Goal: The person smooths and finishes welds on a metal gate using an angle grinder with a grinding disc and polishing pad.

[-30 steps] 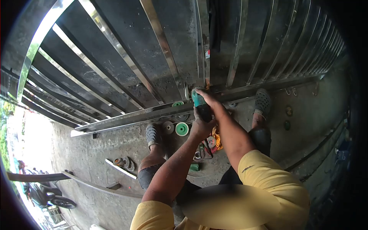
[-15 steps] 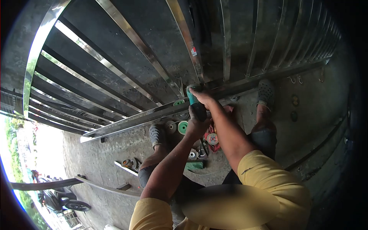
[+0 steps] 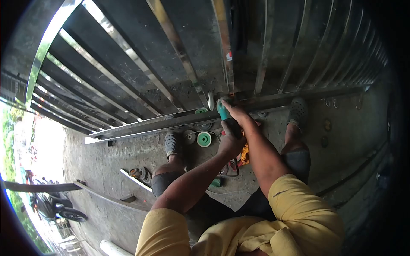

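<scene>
A teal and black angle grinder point(image 3: 223, 112) is held at the bottom rail point(image 3: 171, 122) of a shiny metal gate, near the foot of an upright bar point(image 3: 223, 47). My left hand point(image 3: 232, 141) is wrapped round its dark rear body. Closer to the tool's head, my right hand point(image 3: 235, 112) grips the teal part. The grinder's disc point(image 3: 210, 100) shows edge-on, left of the head, beside the bars. Whether the disc touches the metal I cannot tell.
A green disc point(image 3: 204, 139) and a grey disc point(image 3: 189, 136) lie on the floor between my feet. Another power tool point(image 3: 140, 174) lies at left by a metal strip. A motorcycle point(image 3: 55, 207) stands at far left. Hooks point(image 3: 334, 103) lie at right.
The view has shifted. The grinder has turned, so its disc now shows edge-on to the left of its head. Both hands still hold the tool.
</scene>
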Demonstrator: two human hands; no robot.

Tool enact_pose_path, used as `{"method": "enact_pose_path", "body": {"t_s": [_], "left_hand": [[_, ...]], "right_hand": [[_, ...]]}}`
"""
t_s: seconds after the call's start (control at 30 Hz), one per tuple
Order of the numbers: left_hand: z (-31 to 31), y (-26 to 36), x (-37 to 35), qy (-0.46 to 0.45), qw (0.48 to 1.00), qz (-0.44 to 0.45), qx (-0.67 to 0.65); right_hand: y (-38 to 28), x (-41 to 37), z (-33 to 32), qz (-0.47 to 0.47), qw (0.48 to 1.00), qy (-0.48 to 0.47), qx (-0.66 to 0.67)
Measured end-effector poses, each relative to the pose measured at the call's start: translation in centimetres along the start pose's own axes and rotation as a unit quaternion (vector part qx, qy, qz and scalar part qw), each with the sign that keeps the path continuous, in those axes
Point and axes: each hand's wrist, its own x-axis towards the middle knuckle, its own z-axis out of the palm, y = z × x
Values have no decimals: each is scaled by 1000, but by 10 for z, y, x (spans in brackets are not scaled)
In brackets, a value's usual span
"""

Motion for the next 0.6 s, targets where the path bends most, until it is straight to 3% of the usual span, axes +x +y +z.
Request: {"method": "enact_pose_path", "body": {"t_s": [0.1,0.23,0.4,0.5,0.6], "left_hand": [[-6,3,-11,-25,1000,-14,-6],[-21,4,-15,-23,998,65,-9],[-32,-7,-2,-38,999,25,-9],[-43,-9,1,-35,999,10,-28],[-40,-11,5,-37,999,29,-18]], "right_hand": [[-10,-18,-4,-6,1000,-14,7],[-3,-11,-6,19,999,-8,26],[-24,-21,14,-2,998,18,52],[-27,-4,15,61,997,-4,43],[-16,4,13,8,999,26,17]]}}
